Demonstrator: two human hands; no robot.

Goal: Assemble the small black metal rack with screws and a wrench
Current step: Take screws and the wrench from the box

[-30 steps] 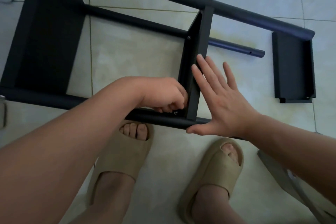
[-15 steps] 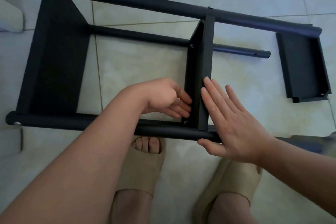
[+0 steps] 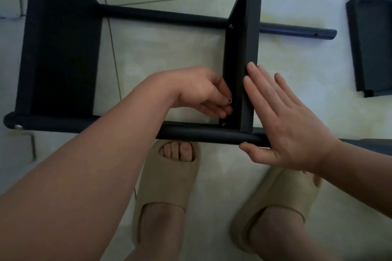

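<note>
The black metal rack [image 3: 201, 134] lies on its side on the tiled floor. Its middle shelf panel [image 3: 252, 34] stands between the near and far tubes. My right hand [image 3: 282, 121] presses flat against that panel's right face, thumb under the near tube. To the panel's left, my left hand [image 3: 201, 93] pinches a small silvery ring-shaped fastener [image 3: 230, 100] in its fingertips, just above the panel's lower corner. A screw [image 3: 224, 124] sits in that corner, and another screw [image 3: 231, 26] in the upper corner.
A loose black shelf panel [image 3: 371, 48] lies on the floor at the right. The rack's left end panel [image 3: 61, 48] is fitted. A thin L-shaped metal piece [image 3: 32, 146], possibly the wrench, lies at the left. My feet in beige slippers [image 3: 169, 182] stand just under the near tube.
My left hand has lifted off the panel's lower corner, and its fingers now hold the small fastener. My right hand stays pressed on the panel. The view has moved closer.
</note>
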